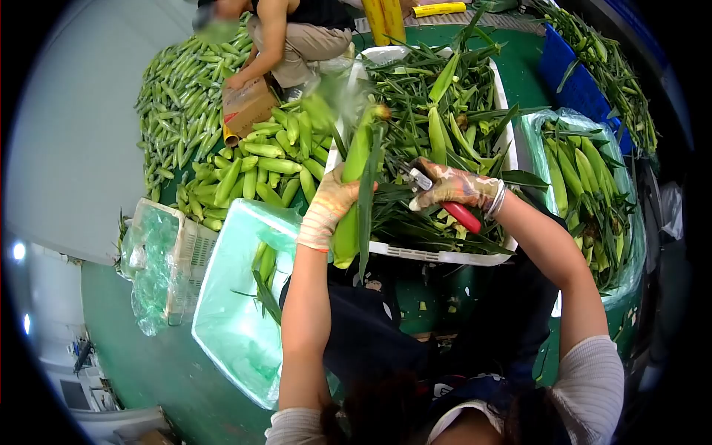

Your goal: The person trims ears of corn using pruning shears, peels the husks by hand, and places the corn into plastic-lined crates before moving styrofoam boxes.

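Note:
My left hand [331, 209], in a patterned work glove, is wrapped round an ear of corn [357, 159] in its green husk. The ear stands nearly upright with its cut stalk end at the top, and a long loose leaf [366, 204] hangs along its right side. To the right, my gloved right hand [458, 185] grips pruning shears [461, 216] with red handles. Their metal head points toward the ear, apart from it. Beneath both hands is a white crate [415, 254] heaped with husk leaves and stalk trimmings [415, 96].
Trimmed ears [267, 163] lie piled at left, beyond a green-lined bin [230, 326] and a cream crate [194, 248]. Bagged corn [178, 104] covers the floor behind. A co-worker [285, 37] crouches by a cardboard box [248, 107]. Untrimmed corn [589, 174] fills a lined container at right.

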The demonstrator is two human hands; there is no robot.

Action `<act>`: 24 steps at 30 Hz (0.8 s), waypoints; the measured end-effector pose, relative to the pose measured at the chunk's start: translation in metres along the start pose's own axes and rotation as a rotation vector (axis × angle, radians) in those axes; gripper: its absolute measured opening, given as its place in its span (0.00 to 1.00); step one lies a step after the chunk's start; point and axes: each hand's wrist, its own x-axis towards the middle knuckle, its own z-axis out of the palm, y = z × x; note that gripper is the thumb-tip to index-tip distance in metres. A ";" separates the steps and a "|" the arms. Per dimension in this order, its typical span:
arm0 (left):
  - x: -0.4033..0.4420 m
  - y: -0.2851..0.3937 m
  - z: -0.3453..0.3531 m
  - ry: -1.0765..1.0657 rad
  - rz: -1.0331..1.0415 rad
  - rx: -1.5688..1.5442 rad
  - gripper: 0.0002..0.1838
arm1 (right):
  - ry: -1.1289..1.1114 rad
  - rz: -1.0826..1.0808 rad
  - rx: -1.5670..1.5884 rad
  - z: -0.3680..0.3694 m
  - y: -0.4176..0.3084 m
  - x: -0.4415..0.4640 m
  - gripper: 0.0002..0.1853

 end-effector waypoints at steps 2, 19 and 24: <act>0.001 -0.001 0.004 -0.022 -0.021 0.043 0.24 | 0.060 -0.043 0.067 0.000 0.000 0.000 0.32; 0.012 0.015 -0.007 -0.191 -0.220 -0.017 0.23 | 0.013 0.390 0.027 -0.020 0.032 -0.023 0.21; 0.013 0.009 0.017 0.157 0.034 0.795 0.29 | -0.050 0.237 -0.311 -0.007 0.031 -0.049 0.35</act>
